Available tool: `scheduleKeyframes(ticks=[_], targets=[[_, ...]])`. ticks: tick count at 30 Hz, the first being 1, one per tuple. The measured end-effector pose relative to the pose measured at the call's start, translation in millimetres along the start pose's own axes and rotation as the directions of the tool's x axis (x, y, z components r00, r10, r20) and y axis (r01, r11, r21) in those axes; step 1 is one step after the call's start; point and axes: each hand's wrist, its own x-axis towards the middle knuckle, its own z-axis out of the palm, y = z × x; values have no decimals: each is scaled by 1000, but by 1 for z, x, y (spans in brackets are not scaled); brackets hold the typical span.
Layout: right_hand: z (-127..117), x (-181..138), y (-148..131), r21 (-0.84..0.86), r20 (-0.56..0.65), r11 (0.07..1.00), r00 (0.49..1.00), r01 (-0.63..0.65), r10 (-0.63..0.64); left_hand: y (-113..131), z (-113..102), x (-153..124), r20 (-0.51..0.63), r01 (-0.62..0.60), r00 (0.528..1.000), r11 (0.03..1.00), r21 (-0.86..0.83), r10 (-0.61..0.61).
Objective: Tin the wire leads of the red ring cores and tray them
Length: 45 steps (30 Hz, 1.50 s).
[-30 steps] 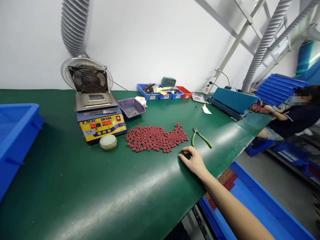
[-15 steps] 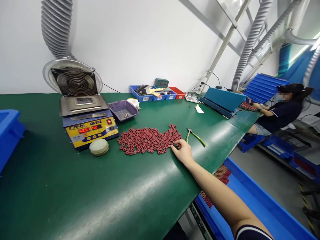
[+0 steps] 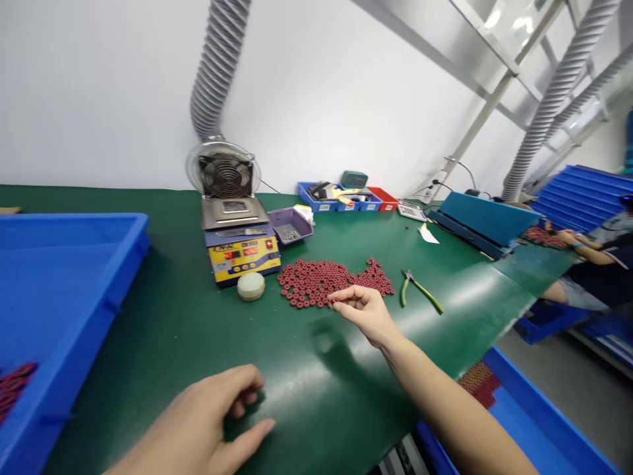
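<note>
A loose pile of small red stator cores [image 3: 314,280], ring-shaped with toothed edges, lies flat on the green table. Over its near edge, my right hand [image 3: 368,313] is raised off the surface, thumb and fingertips pinched together. One red core seems to be between those tips, partly merging with the pile behind. My left hand [image 3: 212,419] hovers at the lower left, blurred, its thumb and curled fingers apart with nothing between them. Green-handled cutting pliers [image 3: 420,293] rest to the right of the pile, and a round pale-lidded tin [image 3: 251,286] sits left of it.
A yellow-and-blue soldering pot [image 3: 243,256] with lit red digits stands behind the tin, beside a purple tray [image 3: 291,227]. At left is a large blue bin [image 3: 111,290] containing red cores. Another blue bin [image 3: 531,409] lies below the table edge. A co-worker [image 3: 598,264] sits at far right.
My right hand has lifted off the pile's right end and moved left, pinched. My left hand has come into view. The camera has turned left, showing more of the left bin.
</note>
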Motion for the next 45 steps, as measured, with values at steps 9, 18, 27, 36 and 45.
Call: scheduleKeyframes(ticks=[9, 18, 27, 36, 45], targets=[[77, 117, -67, -65, 181, 984, 972, 166, -152, -8, -18, 17, 68, 32, 997, 994, 108, -39], [143, 230, -93, -575, 182, 766, 958, 287, -222, -16, -22, 21, 135, -4, 991, 988, 157, -18], [178, 259, -96, -802, 253, 493, 939, 338, -232, -12, -26, 19, 206, 5, 978, 985, 174, -41], [191, 259, -95, -851, 300, 379, 929, 363, -216, -11, -26, 19, 220, 8, 974, 985, 175, -47], [190, 256, -96, -809, 262, 480, 939, 340, -223, -12, -26, 19, 230, 2, 972, 983, 183, -44]])
